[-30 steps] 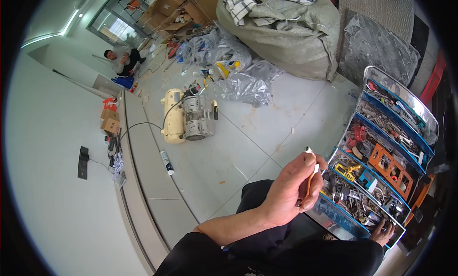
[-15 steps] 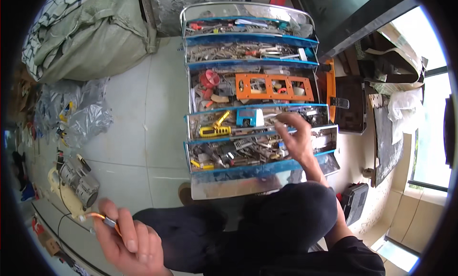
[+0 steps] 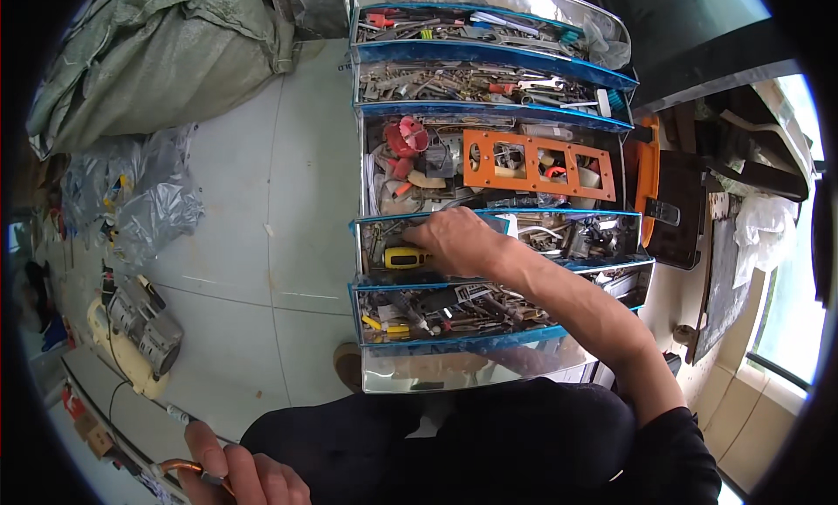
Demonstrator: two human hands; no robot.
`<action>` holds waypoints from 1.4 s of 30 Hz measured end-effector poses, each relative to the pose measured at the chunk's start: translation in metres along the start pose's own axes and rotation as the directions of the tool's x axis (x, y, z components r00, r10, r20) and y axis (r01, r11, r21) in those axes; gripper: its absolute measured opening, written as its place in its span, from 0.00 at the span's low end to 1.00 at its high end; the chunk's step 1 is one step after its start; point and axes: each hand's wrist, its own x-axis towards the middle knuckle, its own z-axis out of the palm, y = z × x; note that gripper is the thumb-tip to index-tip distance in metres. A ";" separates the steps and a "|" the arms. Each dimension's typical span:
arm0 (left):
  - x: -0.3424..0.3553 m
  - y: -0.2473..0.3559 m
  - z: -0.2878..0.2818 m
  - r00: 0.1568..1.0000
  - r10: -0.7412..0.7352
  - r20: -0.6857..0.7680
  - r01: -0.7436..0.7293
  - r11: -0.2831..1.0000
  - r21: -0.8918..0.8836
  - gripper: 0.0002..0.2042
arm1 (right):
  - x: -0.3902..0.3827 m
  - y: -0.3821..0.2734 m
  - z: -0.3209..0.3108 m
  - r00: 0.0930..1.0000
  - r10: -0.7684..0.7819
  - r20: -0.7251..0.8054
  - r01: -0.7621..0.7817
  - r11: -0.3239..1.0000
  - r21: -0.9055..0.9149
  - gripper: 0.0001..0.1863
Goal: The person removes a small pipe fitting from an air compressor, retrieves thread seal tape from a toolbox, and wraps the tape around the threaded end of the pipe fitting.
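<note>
Here, the tiered metal toolbox (image 3: 415,370) stands opened out, an air compressor (image 3: 148,330) to its left. Its middle tray holds an orange slotted plate (image 3: 531,165). The right hand (image 3: 463,243) dips, fingers curled, into the toolbox's next-nearer tray, its grip hidden; the left hand (image 3: 249,480), left of the toolbox, pinches a bent copper-coloured piece (image 3: 181,464).

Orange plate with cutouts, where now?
Head view, right of centre: orange plate in the open toolbox, third row from the top, right of the red cup-shaped piece, beyond the right hand.
</note>
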 end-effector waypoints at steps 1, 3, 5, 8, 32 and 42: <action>0.004 0.000 -0.002 1.000 -0.020 0.005 0.020 1.000 -0.003 0.14 | -0.004 0.008 0.002 1.000 -0.015 0.002 0.015 1.000 -0.012 0.10; 0.011 0.000 -0.004 0.999 -0.040 0.010 0.040 0.999 -0.015 0.14 | -0.022 0.021 -0.005 0.999 0.029 -0.012 -0.030 0.998 -0.047 0.12; 0.016 -0.002 -0.004 0.998 -0.057 0.015 0.058 0.998 -0.031 0.14 | -0.044 0.037 -0.016 0.994 0.100 -0.050 -0.104 0.991 -0.079 0.14; 0.023 -0.001 -0.003 0.999 -0.033 -0.038 0.032 0.999 -0.025 0.14 | -0.083 0.054 -0.038 0.962 0.187 -0.202 -0.167 0.980 0.111 0.14; 0.064 0.000 -0.018 0.968 -0.152 -0.197 0.142 0.988 -0.065 0.15 | 0.018 -0.010 0.032 0.979 -0.167 -0.120 0.164 0.986 -0.035 0.11; 0.086 -0.003 -0.024 0.949 -0.215 -0.230 0.198 0.976 -0.094 0.16 | -0.007 -0.006 0.027 0.978 -0.113 -0.177 0.084 0.983 -0.164 0.09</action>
